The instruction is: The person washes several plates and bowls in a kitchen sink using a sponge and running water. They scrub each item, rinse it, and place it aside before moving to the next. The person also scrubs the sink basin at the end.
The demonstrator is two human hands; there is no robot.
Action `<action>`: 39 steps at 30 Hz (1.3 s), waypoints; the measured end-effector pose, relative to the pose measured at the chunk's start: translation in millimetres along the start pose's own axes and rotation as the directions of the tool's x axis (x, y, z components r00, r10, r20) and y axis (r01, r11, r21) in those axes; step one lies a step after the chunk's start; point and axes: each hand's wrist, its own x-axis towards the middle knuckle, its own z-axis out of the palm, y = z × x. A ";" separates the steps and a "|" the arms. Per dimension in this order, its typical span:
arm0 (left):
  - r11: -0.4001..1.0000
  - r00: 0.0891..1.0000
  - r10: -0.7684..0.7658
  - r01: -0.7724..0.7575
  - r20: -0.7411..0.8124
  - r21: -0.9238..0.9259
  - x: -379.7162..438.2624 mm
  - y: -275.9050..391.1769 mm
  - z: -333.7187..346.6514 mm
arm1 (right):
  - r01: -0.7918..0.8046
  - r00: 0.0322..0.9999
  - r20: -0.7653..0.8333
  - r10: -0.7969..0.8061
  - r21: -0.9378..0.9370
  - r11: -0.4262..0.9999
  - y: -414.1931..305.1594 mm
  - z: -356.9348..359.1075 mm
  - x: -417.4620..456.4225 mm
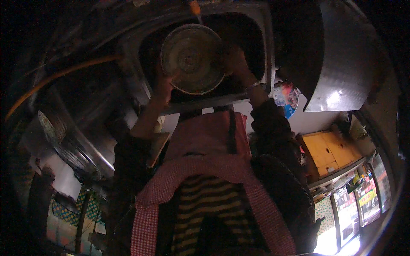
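Observation:
A round shallow metal pan or basin [193, 59] is held above a dark sink [268, 48]. My left hand [165, 86] grips its lower left rim, the thumb over the edge. At the right side, my right hand [235, 60] is against the rim, but deep shadow hides its fingers, so its grip is unclear. An orange-ended tap or hose tip [195, 8] with a pale stream or spout below it points at the far rim. The inside of the pan shows faint rings.
An orange hose [64, 72] curves in from the left. Stacked dishes [53, 126] stand at the left near a metal rim. A large shiny metal sheet [346, 64] rises at the right, with a yellow cabinet [331, 152] below it. A round colourful item [286, 99] lies beside the sink.

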 end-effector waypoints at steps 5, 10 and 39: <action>0.957 0.938 -0.028 -0.075 0.346 0.282 14.2 34.0 -28.1 | 0.288 0.958 -0.019 -0.288 0.101 0.952 -1.5 -23.3 47.6; 0.962 0.993 0.006 -0.038 0.120 0.271 11.3 18.6 -14.2 | 0.117 0.993 0.044 -0.110 -0.266 0.957 -25.5 -45.6 72.5; 0.988 0.987 0.153 -0.153 -0.038 -0.002 -3.7 -14.0 0.8 | 0.249 0.925 -0.288 -0.246 -0.028 0.968 -162.8 62.7 -9.5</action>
